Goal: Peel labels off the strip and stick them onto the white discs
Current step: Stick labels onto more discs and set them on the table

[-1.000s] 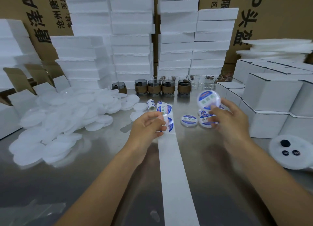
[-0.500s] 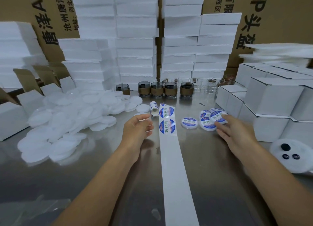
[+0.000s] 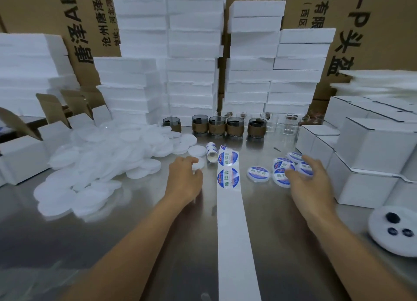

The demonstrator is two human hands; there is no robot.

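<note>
Steel table [image 3: 135, 233], one person at work.

Progress: early, by my reckoning. A handful of labelled discs [image 3: 258, 173] lie in a loose cluster right of centre, some overlapping, one a little apart on the left. Against that, the heap of blank discs [image 3: 101, 160] spread over the left of the table is far larger, so most of the job is left.

Label strip [image 3: 234, 233]: runs down the middle of the table toward the person. The near length is bare white backing, already stripped. Two labels [image 3: 228, 172] sit flat at the far end, and more curl back to a small roll [image 3: 212, 152] just beyond.

Left hand [image 3: 184, 178]: just left of the strip, fingers curled onto a single blank disc [image 3: 199, 163] at the heap's near edge. It looks like a pinch on the rim, ready for the next label.

Right hand [image 3: 309, 183]: over the finished cluster, fingers spread and loose, grasping nothing. I cannot tell whether the fingertips touch the discs.

Look of the things: labels are round and glossy, with a blue border, white centre and green print. Discs are flat, thin and matte white, and the labels cover most of each face.
</note>
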